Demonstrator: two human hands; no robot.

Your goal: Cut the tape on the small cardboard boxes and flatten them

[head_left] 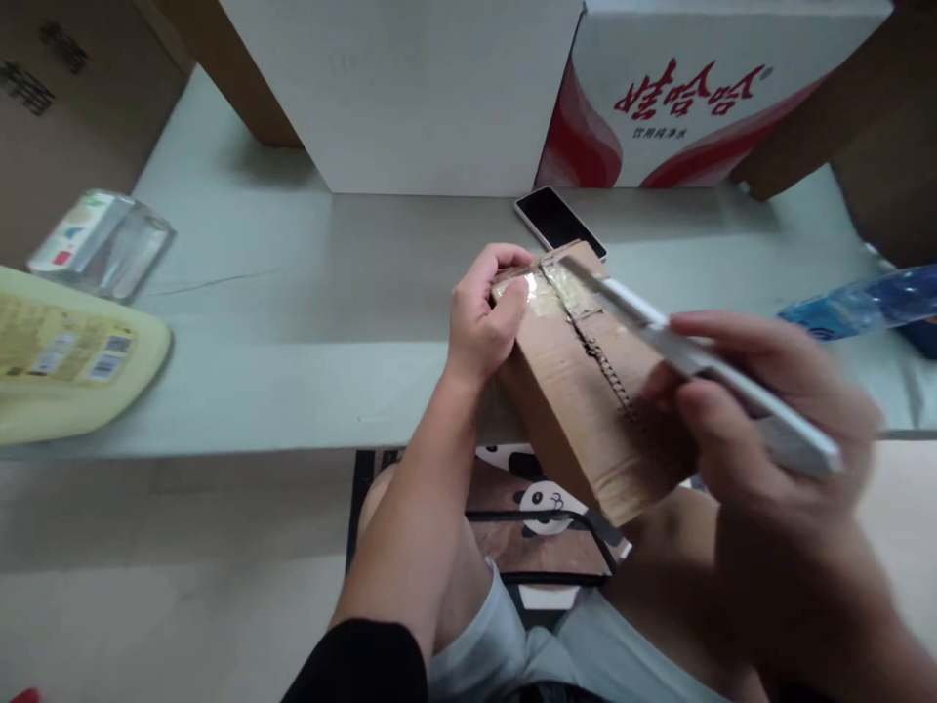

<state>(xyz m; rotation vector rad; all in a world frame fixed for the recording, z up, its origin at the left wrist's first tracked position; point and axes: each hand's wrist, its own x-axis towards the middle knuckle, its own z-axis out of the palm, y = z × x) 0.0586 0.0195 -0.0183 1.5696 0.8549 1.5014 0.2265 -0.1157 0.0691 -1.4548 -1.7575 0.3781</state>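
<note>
A small brown cardboard box (563, 391) is tilted over the table's front edge and my lap. Along its top runs a ragged slit, with clear tape at the far end. My left hand (487, 317) grips the box's far left corner, thumb on top and fingers round the side. In my right hand (776, 420) is a white utility knife (739, 386), its blade end over the taped far end of the box. Motion blurs this hand and the blade, so I cannot tell whether the blade touches the cardboard.
A phone (560, 223) lies just beyond the box. Behind it stand a white carton (439, 98) and a red-and-white water carton (680, 107). A yellow bottle (80, 356) and a clear plastic pack (102, 244) lie at left, a blue plastic bottle (871, 301) at right.
</note>
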